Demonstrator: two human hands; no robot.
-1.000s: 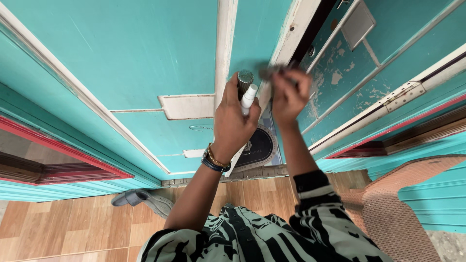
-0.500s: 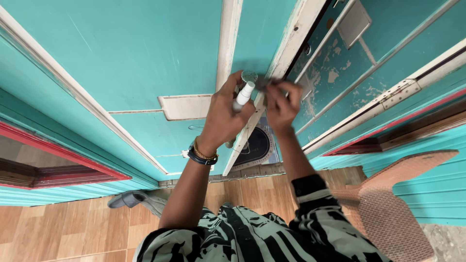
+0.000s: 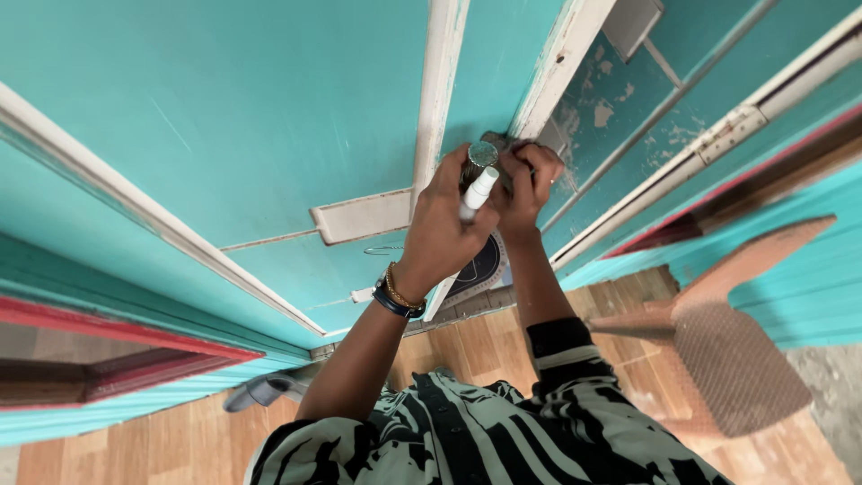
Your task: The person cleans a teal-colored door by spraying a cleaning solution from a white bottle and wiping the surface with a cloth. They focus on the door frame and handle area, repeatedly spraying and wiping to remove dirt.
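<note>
At the edge of a turquoise door (image 3: pixel 269 117), the left hand (image 3: pixel 444 229) curls its fingers around a round metal knob (image 3: pixel 479 158) and a white tube (image 3: pixel 478 193) while the right hand (image 3: pixel 528 184) pinches a grey cloth (image 3: pixel 499 144) against the knob, apparently mid-wipe, needing steady pressure next.

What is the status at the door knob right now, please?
Left hand grips a white spray bottle beside the metal door knob. Right hand presses a grey cloth against the knob. Nothing blocks either hand.
</note>
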